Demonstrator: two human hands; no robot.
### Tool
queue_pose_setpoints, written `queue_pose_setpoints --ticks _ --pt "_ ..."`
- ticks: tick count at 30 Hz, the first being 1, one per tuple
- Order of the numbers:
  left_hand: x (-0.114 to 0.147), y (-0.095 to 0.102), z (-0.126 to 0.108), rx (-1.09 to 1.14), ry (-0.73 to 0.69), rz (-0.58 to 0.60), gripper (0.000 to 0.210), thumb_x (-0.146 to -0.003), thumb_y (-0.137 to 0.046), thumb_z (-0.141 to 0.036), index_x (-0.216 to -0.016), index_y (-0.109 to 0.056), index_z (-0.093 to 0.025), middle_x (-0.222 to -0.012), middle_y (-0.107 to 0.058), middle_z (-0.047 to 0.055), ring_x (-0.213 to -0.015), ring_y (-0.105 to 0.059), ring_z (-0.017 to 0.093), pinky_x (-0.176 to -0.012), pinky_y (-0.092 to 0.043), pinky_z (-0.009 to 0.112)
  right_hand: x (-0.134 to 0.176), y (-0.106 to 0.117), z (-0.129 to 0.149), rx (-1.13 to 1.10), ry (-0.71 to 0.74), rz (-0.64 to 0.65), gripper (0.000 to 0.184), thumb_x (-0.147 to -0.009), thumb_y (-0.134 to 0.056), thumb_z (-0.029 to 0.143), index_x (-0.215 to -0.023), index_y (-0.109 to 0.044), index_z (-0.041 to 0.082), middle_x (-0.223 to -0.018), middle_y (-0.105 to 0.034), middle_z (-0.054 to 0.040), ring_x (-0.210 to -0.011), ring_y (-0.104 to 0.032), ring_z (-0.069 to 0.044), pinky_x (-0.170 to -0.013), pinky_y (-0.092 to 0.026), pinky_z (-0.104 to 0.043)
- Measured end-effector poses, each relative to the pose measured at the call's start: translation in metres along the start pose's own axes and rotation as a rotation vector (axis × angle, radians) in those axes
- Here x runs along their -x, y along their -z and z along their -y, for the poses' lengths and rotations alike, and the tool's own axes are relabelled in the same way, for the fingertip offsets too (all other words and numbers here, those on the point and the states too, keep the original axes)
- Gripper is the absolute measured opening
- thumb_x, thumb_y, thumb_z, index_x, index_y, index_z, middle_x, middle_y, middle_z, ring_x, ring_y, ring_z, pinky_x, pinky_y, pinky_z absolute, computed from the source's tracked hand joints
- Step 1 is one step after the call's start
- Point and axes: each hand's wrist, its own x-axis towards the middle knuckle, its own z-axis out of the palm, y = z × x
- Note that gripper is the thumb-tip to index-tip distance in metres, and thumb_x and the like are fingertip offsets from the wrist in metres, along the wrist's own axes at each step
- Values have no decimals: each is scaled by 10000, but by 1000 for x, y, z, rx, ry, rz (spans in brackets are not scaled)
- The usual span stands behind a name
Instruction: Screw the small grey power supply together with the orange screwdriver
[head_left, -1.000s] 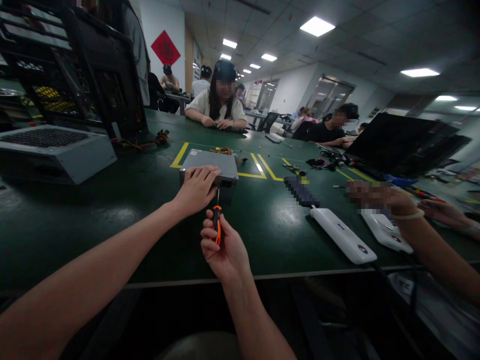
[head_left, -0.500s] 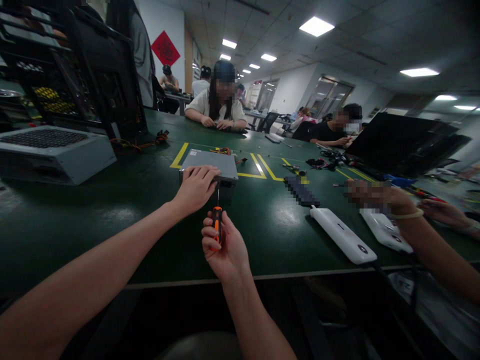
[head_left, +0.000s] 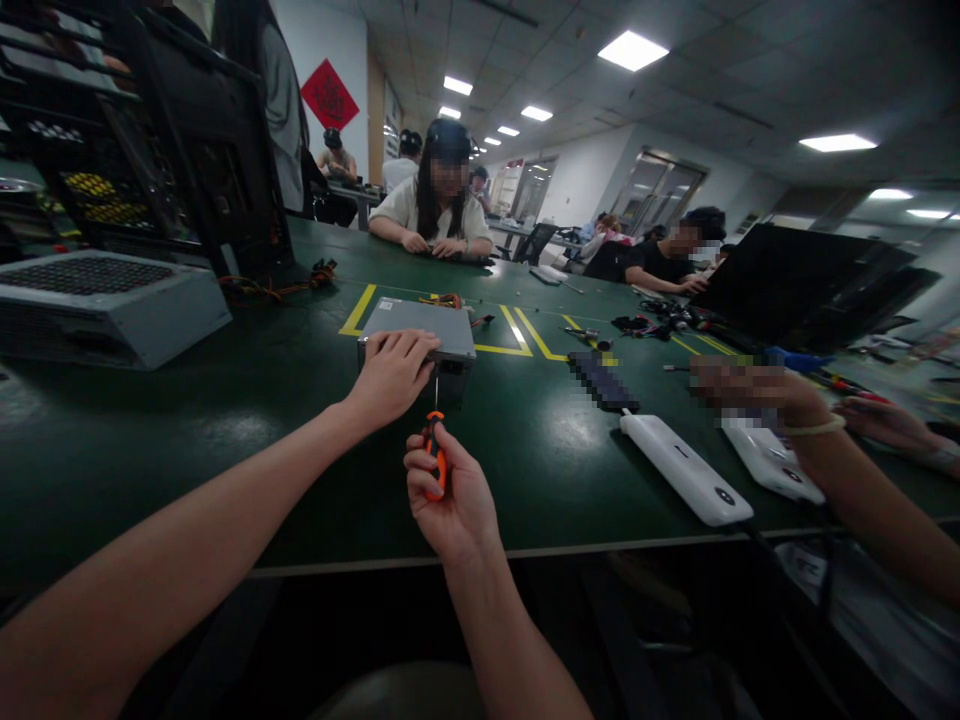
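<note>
A grey computer power supply (head_left: pixel 416 318) sits on the green table with its front side turned toward me. My left hand (head_left: pixel 394 370) holds it at the front left, fingers laid over the top edge, thumb hidden. In my closed right hand (head_left: pixel 454 490) is an orange and black screwdriver (head_left: pixel 437 470), its handle between thumb and curled fingers. The shaft points up and away to the front side of the power supply, just below my left fingertips. Whether the tip sits in a screw is too small to tell.
At left stand another power supply (head_left: pixel 112 305) and a black computer case (head_left: pixel 217 160). To the right lie a phone (head_left: pixel 600 382), a white power bank (head_left: pixel 686 470) and cables (head_left: pixel 660 318). A co-worker's hand (head_left: pixel 802 400) reaches in from the right. Another person sits across the table.
The screwdriver handle has turned and tilted slightly within my right hand, and the fingers have shifted on it. My left hand and the power supply stay in place.
</note>
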Motion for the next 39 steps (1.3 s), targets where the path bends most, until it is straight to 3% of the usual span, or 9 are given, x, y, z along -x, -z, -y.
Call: queue_pose_setpoints --ticks 5,9,13,19,25,29,34,39 --pt "0 -1 1 -20 -2 -5 295 -883 -400 -208 -1164 -489 -191 -1226 -543 82 -1146 -461 225 -934 -268 400 0 0 0 5 -31 28 300 -976 -284 283 -894 -513 108 -688 -481 7 -493 -447 -16 -369 -350 -76" --pt "0 -3 1 -26 -1 -2 298 -878 -413 -211 -1166 -486 -189 -1225 -545 83 -1141 -466 225 -932 -271 400 0 -1 0 40 -23 35 311 -979 -271 297 -933 -520 116 -671 -471 16 -467 -430 -21 -336 -306 -84" --pt "0 -1 1 -28 -8 0 301 -884 -405 -216 -1173 -480 -186 -1238 -536 84 -1149 -460 228 -931 -273 399 0 -1 1 -23 -32 1 271 -967 -330 287 -827 -488 117 -689 -469 9 -454 -401 0 -316 -246 -64" --pt "0 -1 1 -23 -6 2 298 -887 -402 -217 -1174 -477 -192 -1241 -534 78 -1151 -460 219 -936 -265 396 3 -4 1 -5 -69 17 285 -971 -303 284 -903 -515 105 -660 -470 19 -489 -452 -27 -377 -362 -89" --pt "1 -2 2 -16 -7 4 302 -885 -396 -217 -1175 -476 -191 -1246 -533 83 -1157 -454 221 -942 -258 401 7 -11 3 -33 -97 35 307 -972 -289 307 -867 -498 108 -678 -436 22 -437 -373 -6 -305 -242 -78" --pt "1 -1 1 8 -9 5 310 -880 -392 -205 -1178 -477 -193 -1253 -529 90 -1160 -450 233 -936 -262 413 8 -10 6 -120 -115 44 278 -972 -297 276 -832 -469 109 -680 -436 24 -445 -381 6 -331 -277 -56" --pt "0 -2 1 17 2 0 311 -878 -392 -204 -1175 -483 -199 -1248 -531 91 -1156 -454 236 -941 -258 420 7 -7 7 -3 -130 50 271 -967 -310 300 -924 -509 121 -665 -468 20 -497 -435 -23 -398 -365 -82" --pt "0 -1 0 -1 1 -2 303 -882 -391 -213 -1169 -485 -192 -1239 -537 88 -1150 -460 233 -944 -262 413 5 -6 7 -16 -111 27 287 -964 -316 313 -828 -482 123 -661 -443 25 -442 -366 -8 -331 -253 -78"
